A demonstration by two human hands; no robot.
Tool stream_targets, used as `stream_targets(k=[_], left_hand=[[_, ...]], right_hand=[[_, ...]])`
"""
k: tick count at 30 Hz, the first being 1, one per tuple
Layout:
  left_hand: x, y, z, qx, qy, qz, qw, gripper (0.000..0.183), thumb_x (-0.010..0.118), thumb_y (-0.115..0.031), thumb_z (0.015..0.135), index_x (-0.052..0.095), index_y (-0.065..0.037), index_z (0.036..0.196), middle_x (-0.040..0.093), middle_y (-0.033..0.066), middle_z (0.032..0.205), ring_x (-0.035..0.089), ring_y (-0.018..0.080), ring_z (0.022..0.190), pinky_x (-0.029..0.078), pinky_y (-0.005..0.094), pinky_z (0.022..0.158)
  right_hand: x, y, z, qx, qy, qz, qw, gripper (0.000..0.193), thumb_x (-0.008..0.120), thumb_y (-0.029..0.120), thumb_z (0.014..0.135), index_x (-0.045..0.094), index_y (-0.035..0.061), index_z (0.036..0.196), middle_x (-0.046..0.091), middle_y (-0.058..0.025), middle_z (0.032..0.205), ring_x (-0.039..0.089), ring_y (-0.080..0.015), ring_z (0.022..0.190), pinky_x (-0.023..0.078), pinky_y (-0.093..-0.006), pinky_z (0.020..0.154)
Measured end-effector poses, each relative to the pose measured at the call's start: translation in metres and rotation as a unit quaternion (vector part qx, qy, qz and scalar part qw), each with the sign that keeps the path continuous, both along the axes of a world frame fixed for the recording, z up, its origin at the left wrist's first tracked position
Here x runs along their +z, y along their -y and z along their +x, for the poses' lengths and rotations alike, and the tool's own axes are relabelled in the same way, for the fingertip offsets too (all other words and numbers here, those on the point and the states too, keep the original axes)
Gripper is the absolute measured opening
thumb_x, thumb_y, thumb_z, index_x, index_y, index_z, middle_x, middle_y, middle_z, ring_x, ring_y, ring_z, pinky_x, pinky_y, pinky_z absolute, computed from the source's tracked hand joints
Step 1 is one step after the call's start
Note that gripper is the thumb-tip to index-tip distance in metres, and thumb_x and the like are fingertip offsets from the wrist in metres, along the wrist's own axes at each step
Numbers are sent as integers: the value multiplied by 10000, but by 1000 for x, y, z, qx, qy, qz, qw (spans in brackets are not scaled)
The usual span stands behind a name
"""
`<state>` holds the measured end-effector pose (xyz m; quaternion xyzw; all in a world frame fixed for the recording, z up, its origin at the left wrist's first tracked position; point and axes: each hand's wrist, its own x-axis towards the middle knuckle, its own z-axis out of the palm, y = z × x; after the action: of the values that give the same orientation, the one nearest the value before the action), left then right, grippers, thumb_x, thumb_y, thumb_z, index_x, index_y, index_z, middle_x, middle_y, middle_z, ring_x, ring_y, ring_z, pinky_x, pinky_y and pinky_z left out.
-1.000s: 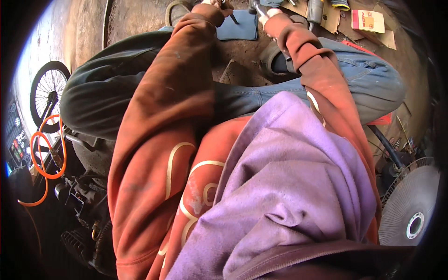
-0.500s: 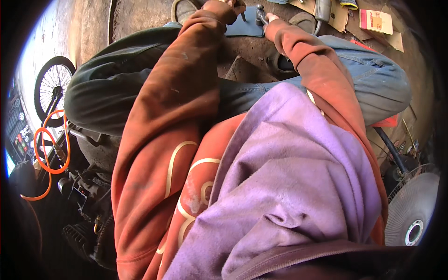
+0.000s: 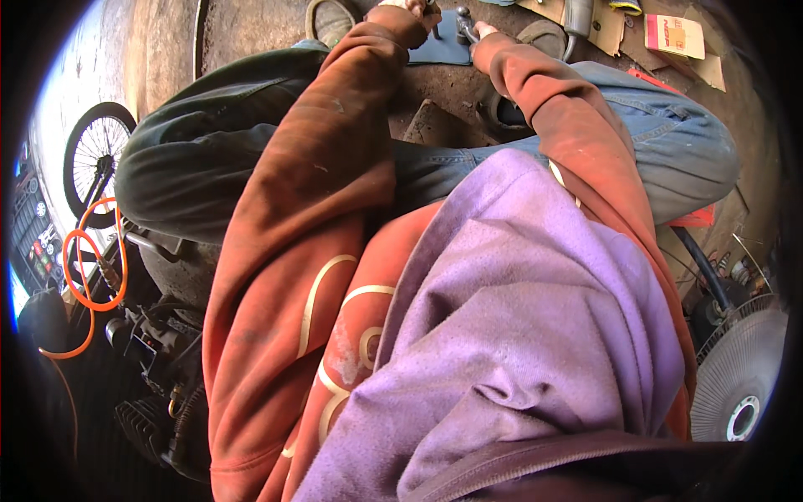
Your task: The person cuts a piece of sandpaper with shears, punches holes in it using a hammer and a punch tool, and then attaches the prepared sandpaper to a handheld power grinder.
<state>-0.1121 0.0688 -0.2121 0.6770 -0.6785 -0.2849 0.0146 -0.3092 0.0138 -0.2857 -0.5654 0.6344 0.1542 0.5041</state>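
At the top edge, my left hand (image 3: pixel 416 8) is closed around a thin dark rod, like a punch (image 3: pixel 436 32), its tip pointing down at a flat blue-grey plate (image 3: pixel 443 52). The top of this hand is cut off by the picture's rim. My right hand (image 3: pixel 483 32) grips a ball-peen hammer (image 3: pixel 463 27), whose metal head is over the plate, right of the rod. Whether the rod's tip touches the plate I cannot tell. Both forearms are in orange sleeves.
Cardboard pieces and a red-and-cream box (image 3: pixel 674 36) lie at the upper right. A fan (image 3: pixel 741 368) stands at the lower right. On the left are a spoked wheel (image 3: pixel 98 163), an orange hose (image 3: pixel 84 305) and dark machinery (image 3: pixel 150 351). My bent legs flank the work.
Little differs. The hammer and both hands have kept nearly the same place, and the view has shifted very slightly.
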Motion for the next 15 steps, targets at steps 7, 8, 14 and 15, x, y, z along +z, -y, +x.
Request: stream_targets(k=[7, 8, 14, 15], left_hand=[[29, -4, -9, 74, -4, 39, 996, 302, 542, -378, 877, 694, -121, 920, 691, 141, 942, 654, 325, 906, 514, 406, 767], [36, -5, -10, 76, -14, 33, 996, 311, 534, -378, 881, 695, -117, 930, 691, 147, 950, 654, 331, 915, 515, 408, 774], [22, -12, -8, 40, 19, 16, 999, 329, 488, -350, 907, 692, -96, 955, 687, 173, 967, 652, 354, 940, 515, 421, 794], [19, -18, -5, 48, 26, -4, 999, 329, 478, -339, 913, 691, -95, 966, 686, 180, 967, 651, 358, 942, 515, 425, 799]], right_hand=[[-5, -4, -6, 58, -1, -44, 997, 410, 700, 142, 817, 555, 94, 1197, 636, -216, 1013, 601, -388, 954, 456, -469, 829], [-5, -4, -8, 71, -1, -58, 996, 409, 700, 144, 819, 555, 94, 1198, 635, -215, 1012, 599, -387, 949, 456, -469, 825], [17, -11, -12, 173, 20, -143, 974, 387, 690, 167, 844, 560, 90, 1201, 637, -189, 950, 598, -352, 849, 459, -454, 740], [39, -15, -4, 160, 19, -119, 980, 372, 682, 176, 858, 563, 85, 1198, 640, -171, 899, 603, -321, 772, 463, -442, 675]])
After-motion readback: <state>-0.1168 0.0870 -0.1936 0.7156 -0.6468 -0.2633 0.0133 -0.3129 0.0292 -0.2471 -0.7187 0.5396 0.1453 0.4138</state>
